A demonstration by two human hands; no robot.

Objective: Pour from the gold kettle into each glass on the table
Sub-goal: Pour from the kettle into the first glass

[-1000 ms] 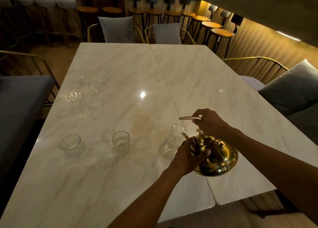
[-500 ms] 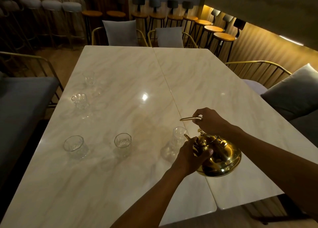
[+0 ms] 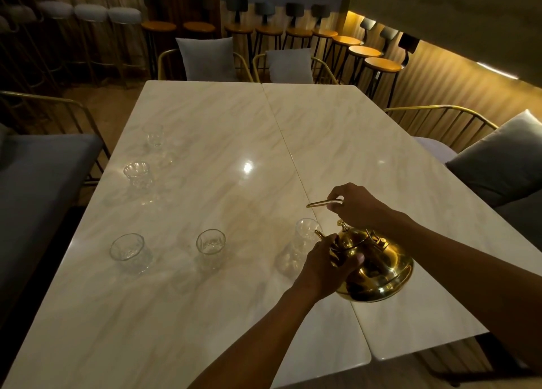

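Note:
The gold kettle (image 3: 381,274) hangs tilted to the left above the marble table (image 3: 205,315), its spout over the rim of the nearest glass (image 3: 305,236). My right hand (image 3: 357,203) grips the kettle's thin gold handle from above. My left hand (image 3: 325,264) presses against the kettle's body near the lid. Several more clear glasses stand to the left: one in the middle (image 3: 210,243), one at front left (image 3: 127,249), one further back (image 3: 137,173) and a small one beyond it (image 3: 153,134). I cannot tell whether liquid flows.
Two marble tabletops meet at a seam (image 3: 290,159). Gold-framed chairs with grey cushions (image 3: 504,159) stand on the right and at the far end (image 3: 205,57); a grey bench (image 3: 38,183) runs on the left. Bar stools (image 3: 381,65) line the back wall.
The kettle and both hands stay over the nearest glass, almost unmoved. The view has shifted slightly, so the table sits a little lower in frame.

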